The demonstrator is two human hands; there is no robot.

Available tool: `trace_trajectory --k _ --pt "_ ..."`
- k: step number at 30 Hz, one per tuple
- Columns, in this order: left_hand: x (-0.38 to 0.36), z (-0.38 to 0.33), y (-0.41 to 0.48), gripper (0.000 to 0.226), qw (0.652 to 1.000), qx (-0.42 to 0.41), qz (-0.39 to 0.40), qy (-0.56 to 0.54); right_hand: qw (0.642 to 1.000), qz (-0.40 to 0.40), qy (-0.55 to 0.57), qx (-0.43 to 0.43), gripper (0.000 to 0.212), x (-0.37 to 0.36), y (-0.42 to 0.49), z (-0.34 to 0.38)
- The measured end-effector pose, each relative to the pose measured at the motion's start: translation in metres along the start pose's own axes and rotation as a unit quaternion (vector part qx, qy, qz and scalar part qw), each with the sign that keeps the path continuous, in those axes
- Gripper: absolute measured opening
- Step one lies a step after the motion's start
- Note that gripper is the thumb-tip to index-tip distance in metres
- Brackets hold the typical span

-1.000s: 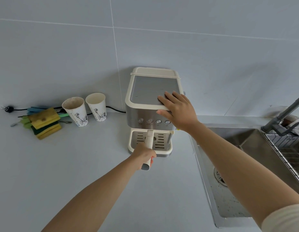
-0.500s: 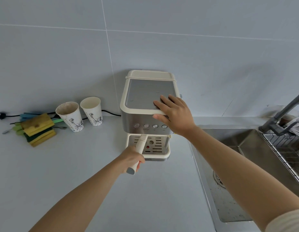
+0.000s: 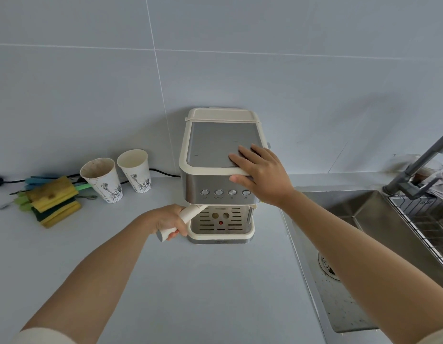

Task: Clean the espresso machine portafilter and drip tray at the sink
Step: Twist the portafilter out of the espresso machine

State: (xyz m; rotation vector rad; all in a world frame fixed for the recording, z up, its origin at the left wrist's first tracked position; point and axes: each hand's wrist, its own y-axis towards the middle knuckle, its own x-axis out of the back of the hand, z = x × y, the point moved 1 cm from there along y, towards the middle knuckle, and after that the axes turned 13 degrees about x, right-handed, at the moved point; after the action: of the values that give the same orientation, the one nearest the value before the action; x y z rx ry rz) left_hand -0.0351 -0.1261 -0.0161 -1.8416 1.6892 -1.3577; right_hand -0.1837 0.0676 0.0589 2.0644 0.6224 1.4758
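A cream and steel espresso machine (image 3: 215,145) stands against the wall on the grey counter. My left hand (image 3: 169,220) is closed around the cream portafilter handle (image 3: 190,212), which points out to the front left from under the machine's head; the filter basket is hidden. My right hand (image 3: 261,173) lies flat on the machine's top right corner, fingers spread, thumb on the front face. The slotted drip tray (image 3: 221,225) sits in the machine's base, with a red float showing in its grille.
A steel sink (image 3: 359,244) with a drain lies to the right, a grey tap (image 3: 419,165) and a wire rack (image 3: 428,219) beyond it. Two paper cups (image 3: 116,180), stacked sponges (image 3: 54,202), brushes and a black power cord sit left of the machine.
My left hand has swung the portafilter handle from pointing straight forward round to the left. My right hand has stayed pressed on the machine's top.
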Motion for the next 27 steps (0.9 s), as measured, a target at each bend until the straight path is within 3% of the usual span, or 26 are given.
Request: trace_trajectory --k 12,19,27 --pt "-0.007 0.006 0.008 0.023 1.0 -0.015 -0.016 -0.007 0.998 0.049 0.027 -0.021 0.068 0.006 0.002 0.003" --pt "0.011 0.003 0.01 0.025 1.0 -0.008 0.017 0.02 0.99 0.11 0.067 -0.057 0.073 0.01 0.004 0.006" --pt "0.028 0.001 0.019 0.026 0.998 0.003 0.04 0.054 0.983 0.148 0.072 -0.083 0.056 0.015 0.006 0.008"
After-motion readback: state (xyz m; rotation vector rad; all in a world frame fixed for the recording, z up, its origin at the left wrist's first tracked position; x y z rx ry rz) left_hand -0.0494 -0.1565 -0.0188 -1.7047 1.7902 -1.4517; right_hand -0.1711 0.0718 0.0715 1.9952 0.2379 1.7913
